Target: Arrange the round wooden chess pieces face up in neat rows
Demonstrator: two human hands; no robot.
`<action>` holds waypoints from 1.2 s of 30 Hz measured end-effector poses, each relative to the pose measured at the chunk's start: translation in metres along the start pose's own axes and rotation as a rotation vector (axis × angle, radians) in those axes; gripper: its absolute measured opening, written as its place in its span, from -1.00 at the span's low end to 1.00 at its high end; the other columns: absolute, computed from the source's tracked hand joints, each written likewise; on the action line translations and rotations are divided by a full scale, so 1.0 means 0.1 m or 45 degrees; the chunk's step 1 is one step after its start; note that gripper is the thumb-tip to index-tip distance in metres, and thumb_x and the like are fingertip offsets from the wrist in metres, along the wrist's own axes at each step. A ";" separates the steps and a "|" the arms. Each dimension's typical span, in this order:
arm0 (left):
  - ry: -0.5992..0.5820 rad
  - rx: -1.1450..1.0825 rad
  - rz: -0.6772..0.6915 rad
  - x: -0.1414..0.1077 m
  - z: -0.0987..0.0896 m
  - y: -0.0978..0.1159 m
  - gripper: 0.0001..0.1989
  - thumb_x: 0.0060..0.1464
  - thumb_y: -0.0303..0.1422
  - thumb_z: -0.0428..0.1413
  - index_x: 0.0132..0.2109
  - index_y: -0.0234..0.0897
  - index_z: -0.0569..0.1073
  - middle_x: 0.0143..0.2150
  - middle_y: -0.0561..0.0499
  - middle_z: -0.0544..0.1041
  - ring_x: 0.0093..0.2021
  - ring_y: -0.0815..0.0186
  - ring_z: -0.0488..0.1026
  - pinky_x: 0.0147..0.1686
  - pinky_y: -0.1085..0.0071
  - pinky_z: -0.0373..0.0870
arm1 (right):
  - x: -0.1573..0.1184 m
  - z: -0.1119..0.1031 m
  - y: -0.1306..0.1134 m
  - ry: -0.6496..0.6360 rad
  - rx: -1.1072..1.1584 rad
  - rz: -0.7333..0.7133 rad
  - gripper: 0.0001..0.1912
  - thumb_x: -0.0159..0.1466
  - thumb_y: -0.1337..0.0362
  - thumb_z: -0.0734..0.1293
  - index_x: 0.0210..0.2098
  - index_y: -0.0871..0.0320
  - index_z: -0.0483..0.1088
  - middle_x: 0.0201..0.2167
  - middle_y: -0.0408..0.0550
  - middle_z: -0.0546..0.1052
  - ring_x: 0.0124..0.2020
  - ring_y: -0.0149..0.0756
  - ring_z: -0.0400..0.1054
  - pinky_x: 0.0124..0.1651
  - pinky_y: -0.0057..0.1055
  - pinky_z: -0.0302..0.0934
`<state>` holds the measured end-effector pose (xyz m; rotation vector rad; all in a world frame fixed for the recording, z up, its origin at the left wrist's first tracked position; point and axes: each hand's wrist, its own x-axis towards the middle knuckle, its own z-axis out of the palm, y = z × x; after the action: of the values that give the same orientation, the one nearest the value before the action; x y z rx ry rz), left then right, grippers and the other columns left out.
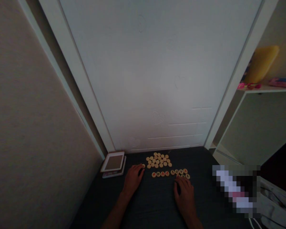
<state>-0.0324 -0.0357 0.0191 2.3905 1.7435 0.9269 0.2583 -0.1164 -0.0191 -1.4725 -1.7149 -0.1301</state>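
Round wooden Chinese chess pieces lie on a dark table. A bunch of plain-faced pieces (157, 161) is grouped near the white panel. Closer to me runs a line of pieces marked in red or black (162, 174). My left hand (132, 177) rests left of the bunch, its fingertips touching a single piece (143, 166) and its thumb apart. At the right end of the marked line, my right hand (184, 192) lies with fingers stretched forward and thumb apart. Its fingertips partly cover a short second row of marked pieces (187, 176).
A white-framed, tablet-like object (121, 168) sits on another flat item at the table's back left. The white panel (143, 79) rises behind the table (154, 203). Right of it are a pixelated patch (235, 190), cables, and a shelf (264, 90) holding a yellow object.
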 end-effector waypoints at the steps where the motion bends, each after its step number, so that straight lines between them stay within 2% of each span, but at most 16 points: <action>1: 0.004 0.004 -0.021 0.01 -0.01 0.01 -0.79 0.23 -0.34 0.09 -0.06 -0.17 0.58 0.01 -0.07 0.63 0.03 0.07 0.54 0.06 0.11 0.43 | 0.00 -0.01 -0.01 -0.020 0.023 -0.014 -0.77 0.43 0.19 0.20 -0.10 0.08 0.47 -0.15 0.05 0.59 -0.04 -0.03 0.42 0.01 -0.08 0.26; 7: 0.006 -0.012 -0.106 0.11 -0.07 0.09 -0.90 0.14 -0.35 0.17 -0.21 -0.17 0.59 -0.19 -0.03 0.66 -0.11 0.06 0.57 -0.06 0.17 0.43 | 0.02 -0.08 -0.13 -0.125 0.181 -0.088 -0.83 0.42 0.30 0.22 -0.15 0.06 0.47 -0.27 -0.03 0.58 -0.18 -0.13 0.47 -0.03 -0.15 0.34; 12: 0.039 -0.122 -0.173 0.01 -0.17 0.31 -0.82 0.19 -0.30 0.14 -0.09 -0.19 0.53 -0.15 -0.03 0.63 -0.15 0.16 0.58 -0.11 0.25 0.48 | 0.03 -0.12 -0.17 -0.131 0.286 -0.104 -0.82 0.40 0.33 0.24 -0.12 0.04 0.47 -0.25 -0.05 0.59 -0.18 -0.15 0.50 -0.02 -0.17 0.40; 14: 0.045 -0.405 -0.170 -0.09 -0.18 0.47 -0.82 0.18 -0.30 0.15 -0.07 -0.17 0.52 -0.13 -0.02 0.62 -0.15 0.18 0.58 -0.12 0.29 0.50 | 0.02 -0.12 -0.18 -0.153 0.332 -0.105 -0.80 0.39 0.34 0.24 -0.06 0.03 0.46 -0.21 -0.04 0.59 -0.16 -0.16 0.51 -0.01 -0.18 0.43; 17: -0.055 -0.785 -0.133 -0.24 -0.12 0.76 -0.82 0.14 -0.35 0.19 -0.08 -0.17 0.53 -0.08 -0.02 0.60 -0.19 0.23 0.58 -0.18 0.34 0.54 | 0.02 -0.13 -0.21 -0.193 0.401 -0.136 -0.73 0.38 0.35 0.25 0.04 0.03 0.43 -0.13 -0.02 0.58 -0.10 -0.17 0.51 0.01 -0.19 0.45; 22: -0.237 -1.160 -0.217 -0.36 0.10 1.10 -0.83 0.11 -0.35 0.23 -0.11 -0.22 0.57 -0.07 -0.07 0.61 -0.17 0.20 0.60 -0.16 0.35 0.56 | 0.03 -0.16 -0.27 -0.214 0.472 -0.185 -0.68 0.35 0.38 0.27 0.07 0.01 0.42 -0.04 0.00 0.55 -0.02 -0.16 0.49 0.02 -0.24 0.47; 28: -0.434 -1.398 -0.367 -0.38 0.17 1.16 -0.75 0.12 -0.25 0.27 -0.08 -0.25 0.60 -0.09 -0.12 0.67 -0.09 0.12 0.63 -0.02 0.27 0.54 | 0.03 -0.15 -0.26 -0.267 0.530 -0.170 -0.71 0.36 0.41 0.26 0.03 0.01 0.43 -0.07 0.00 0.53 -0.06 -0.21 0.50 0.00 -0.29 0.47; 32: -0.448 -1.417 -0.391 -0.40 0.15 1.14 -0.74 0.10 -0.24 0.30 -0.08 -0.24 0.60 -0.08 -0.12 0.68 -0.08 0.12 0.63 -0.01 0.28 0.53 | 0.03 -0.12 -0.24 -0.329 0.572 -0.138 -0.74 0.40 0.37 0.23 0.03 0.03 0.41 -0.09 0.00 0.54 -0.06 -0.22 0.50 0.02 -0.29 0.45; 36: -0.415 -1.370 -0.423 -0.40 0.17 1.13 -0.77 0.12 -0.21 0.28 -0.15 -0.26 0.59 -0.16 -0.10 0.69 -0.14 0.13 0.64 -0.08 0.31 0.55 | 0.01 -0.10 -0.23 -0.334 0.579 -0.106 -0.79 0.42 0.28 0.24 0.02 0.03 0.41 -0.14 -0.03 0.58 -0.11 -0.22 0.52 -0.02 -0.32 0.46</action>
<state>0.0646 -0.1068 0.0289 1.4004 1.0312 0.9807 0.2445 -0.1281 -0.0021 -1.1148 -1.8598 0.4023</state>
